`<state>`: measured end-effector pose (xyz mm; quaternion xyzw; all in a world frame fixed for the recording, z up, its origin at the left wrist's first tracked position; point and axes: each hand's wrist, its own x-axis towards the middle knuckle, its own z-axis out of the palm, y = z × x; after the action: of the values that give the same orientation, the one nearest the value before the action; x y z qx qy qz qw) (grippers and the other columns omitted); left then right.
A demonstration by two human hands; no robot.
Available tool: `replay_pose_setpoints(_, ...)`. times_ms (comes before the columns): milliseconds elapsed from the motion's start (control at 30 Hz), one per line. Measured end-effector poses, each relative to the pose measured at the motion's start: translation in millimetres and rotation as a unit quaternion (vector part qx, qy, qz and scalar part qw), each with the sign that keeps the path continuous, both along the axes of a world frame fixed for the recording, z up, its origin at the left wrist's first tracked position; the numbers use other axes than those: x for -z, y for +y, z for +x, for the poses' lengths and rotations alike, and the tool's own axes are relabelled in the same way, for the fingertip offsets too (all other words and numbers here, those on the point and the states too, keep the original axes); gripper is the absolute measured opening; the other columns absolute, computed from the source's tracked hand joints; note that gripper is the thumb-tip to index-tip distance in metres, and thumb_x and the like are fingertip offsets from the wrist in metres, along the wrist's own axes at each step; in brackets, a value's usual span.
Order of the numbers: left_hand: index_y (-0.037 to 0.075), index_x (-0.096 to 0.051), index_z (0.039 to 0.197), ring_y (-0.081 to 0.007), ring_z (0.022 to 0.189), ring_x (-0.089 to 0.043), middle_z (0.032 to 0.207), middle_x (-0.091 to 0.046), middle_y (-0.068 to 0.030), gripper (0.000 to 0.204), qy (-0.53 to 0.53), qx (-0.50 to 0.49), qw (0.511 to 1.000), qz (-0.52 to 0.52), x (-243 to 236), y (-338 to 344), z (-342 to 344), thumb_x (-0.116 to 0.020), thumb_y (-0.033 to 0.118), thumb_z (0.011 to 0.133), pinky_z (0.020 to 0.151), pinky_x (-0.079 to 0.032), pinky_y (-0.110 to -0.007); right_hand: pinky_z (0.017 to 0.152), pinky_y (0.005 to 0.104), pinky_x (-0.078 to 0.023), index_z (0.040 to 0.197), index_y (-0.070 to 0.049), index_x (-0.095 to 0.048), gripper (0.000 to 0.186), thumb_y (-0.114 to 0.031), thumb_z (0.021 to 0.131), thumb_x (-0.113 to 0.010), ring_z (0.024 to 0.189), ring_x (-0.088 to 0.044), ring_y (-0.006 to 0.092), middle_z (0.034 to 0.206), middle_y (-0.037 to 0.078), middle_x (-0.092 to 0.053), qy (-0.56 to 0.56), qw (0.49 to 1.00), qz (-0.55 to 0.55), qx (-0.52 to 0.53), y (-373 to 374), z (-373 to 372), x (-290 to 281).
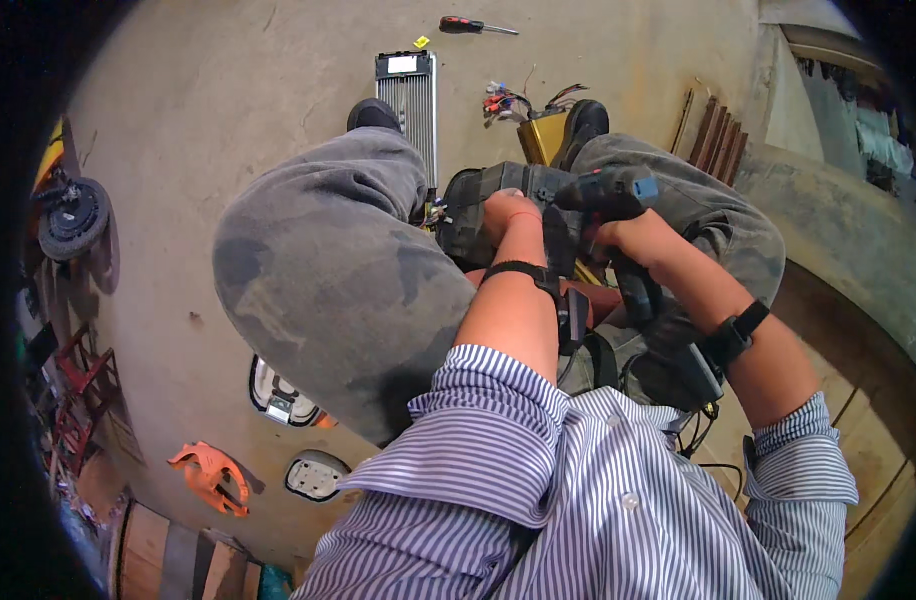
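Note:
Between my knees lies a bulky black casing (pixel 468 200). My left hand (pixel 508 213) is closed on it, its fingertips partly hidden by the hand itself. In my right hand (pixel 638 240) is a dark cordless drill (pixel 608 190), gripped by the handle, with its head over the right part of the casing. The drill's tip is hard to make out against the dark casing. Coloured connectors (pixel 435 213) hang at the casing's left end. By my left shoe rests a long finned silver box (pixel 408 110); a gold metal box (pixel 545 136) with wires sits by the right shoe.
A screwdriver (pixel 463 25) lies on the floor ahead. Brown slats (pixel 718 140) stand at the right. To the left are a small black wheel (pixel 75 218), an orange plastic frame (pixel 213 475) and a white-and-black shell (pixel 318 475). A cable (pixel 723 466) hangs beside my right side.

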<state>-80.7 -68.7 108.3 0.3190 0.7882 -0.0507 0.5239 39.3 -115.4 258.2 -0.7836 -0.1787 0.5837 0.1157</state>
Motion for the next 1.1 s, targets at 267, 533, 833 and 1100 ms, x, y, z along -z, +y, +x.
replay_pose_setpoints(267,0.015,-0.070,0.089,-0.0285,0.089,-0.064,0.095,-0.066,-0.0126,0.016,0.001,-0.027,0.999,-0.032,-4.8,3.6,-2.6,-0.064,0.025,0.078,0.073,-0.051,-0.039,0.066,0.0313,-0.046,0.097,-0.001,-0.060,0.030,-0.002,0.066,-0.058,0.072,-0.056,0.0181,0.084,0.006,-0.061,0.009,1.000,-0.024,0.015,11.0,-12.9,-20.7)
replay_pose_setpoints(533,0.013,-0.071,0.085,-0.0295,0.085,-0.065,0.092,-0.067,-0.0135,0.015,0.005,-0.013,0.999,-0.031,7.5,5.8,0.3,-0.066,0.024,0.076,0.070,-0.052,-0.040,0.051,0.0295,-0.046,0.089,-0.002,-0.056,0.017,-0.005,0.073,-0.061,0.058,-0.055,0.0164,0.074,0.006,-0.057,-0.003,0.999,0.053,-0.010,9.2,-11.5,-12.0)
replay_pose_setpoints(833,0.009,-0.070,0.084,-0.0296,0.086,-0.065,0.091,-0.067,-0.0152,0.019,0.024,-0.082,0.995,-0.046,16.8,4.3,2.0,-0.067,0.025,0.074,0.071,-0.052,-0.040,0.051,0.0297,-0.047,0.092,0.000,-0.057,0.021,-0.004,0.073,-0.060,0.056,-0.056,0.0170,0.076,0.007,-0.058,-0.001,0.997,0.072,-0.020,10.8,-20.1,-21.0)
replay_pose_setpoints(1100,0.015,-0.070,0.085,-0.0278,0.085,-0.065,0.093,-0.067,-0.0116,0.016,0.003,0.010,1.000,-0.004,6.3,1.6,0.6,-0.067,0.027,0.076,0.071,-0.052,-0.038,0.052,0.0295,-0.047,0.091,-0.001,-0.057,0.018,-0.002,0.073,-0.059,0.058,-0.056,0.0169,0.075,0.006,-0.057,-0.019,0.997,0.078,-0.018,9.9,-15.8,-13.8)
